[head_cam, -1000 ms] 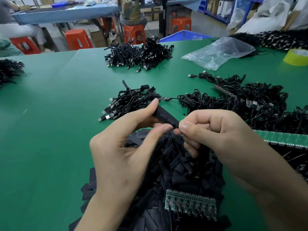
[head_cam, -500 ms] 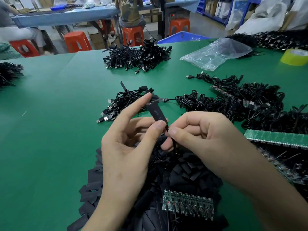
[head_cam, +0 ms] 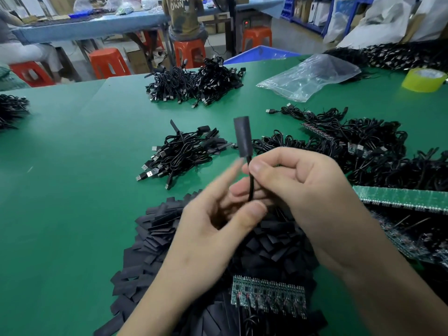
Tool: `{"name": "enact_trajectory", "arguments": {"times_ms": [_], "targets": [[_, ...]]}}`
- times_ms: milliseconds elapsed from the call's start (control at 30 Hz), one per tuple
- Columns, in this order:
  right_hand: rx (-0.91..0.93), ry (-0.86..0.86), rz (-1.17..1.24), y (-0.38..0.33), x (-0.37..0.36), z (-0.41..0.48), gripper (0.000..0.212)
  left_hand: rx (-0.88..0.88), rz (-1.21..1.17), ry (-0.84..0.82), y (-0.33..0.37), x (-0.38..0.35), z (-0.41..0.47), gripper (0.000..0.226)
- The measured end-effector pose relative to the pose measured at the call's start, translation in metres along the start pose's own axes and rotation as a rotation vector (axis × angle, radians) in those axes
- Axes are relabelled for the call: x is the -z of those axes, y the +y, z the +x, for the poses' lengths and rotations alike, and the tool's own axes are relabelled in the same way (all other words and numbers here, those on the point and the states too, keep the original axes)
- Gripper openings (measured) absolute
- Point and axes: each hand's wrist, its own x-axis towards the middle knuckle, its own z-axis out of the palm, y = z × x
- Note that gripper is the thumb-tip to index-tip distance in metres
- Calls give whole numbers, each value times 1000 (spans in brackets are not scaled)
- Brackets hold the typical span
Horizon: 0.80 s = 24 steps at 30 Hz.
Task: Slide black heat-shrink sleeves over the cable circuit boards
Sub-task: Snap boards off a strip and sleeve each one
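A black heat-shrink sleeve (head_cam: pixel 243 137) stands upright on the end of a thin black cable (head_cam: pixel 250 183), held above the green table (head_cam: pixel 72 190). My right hand (head_cam: pixel 303 190) pinches the cable just below the sleeve. My left hand (head_cam: pixel 206 234) is motion-blurred beside it, fingers stretched out and off the sleeve, thumb tip near the cable's lower part. Under both hands lies a heap of loose flat black sleeves (head_cam: pixel 155 229). A strip of small circuit boards with cables (head_cam: pixel 266 294) rests on that heap near me.
A bundle of sleeved cables (head_cam: pixel 179 151) lies left of the sleeve. Tangled cables (head_cam: pixel 363 146) and green board panels (head_cam: pixel 400 198) fill the right. Farther back are another cable pile (head_cam: pixel 194 83), a clear plastic bag (head_cam: pixel 310 76) and a yellow tape roll (head_cam: pixel 423 80).
My left hand has let go of the sleeve and pulled back. The sleeve has swung from tilted to upright, and my right hand has risen with the cable.
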Motion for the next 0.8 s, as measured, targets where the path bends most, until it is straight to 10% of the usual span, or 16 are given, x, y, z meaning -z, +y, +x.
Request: {"name": "enact_trajectory", "arguments": {"times_ms": [133, 467, 567, 667, 800], "targets": [[67, 61, -120, 2, 8, 3, 15, 38, 182, -80, -4, 0, 2, 17], [128, -20, -479, -6, 32, 11, 76, 71, 1090, 189, -13, 85, 96, 34], [113, -56, -580, -7, 30, 8, 67, 280, 1390, 46, -9, 94, 116, 59], [100, -124, -690, -9, 32, 5, 54, 181, 1311, -79, 4, 82, 92, 34], [107, -253, -860, -6, 33, 6, 30, 346, 1114, -623, 18, 43, 29, 30]]}}
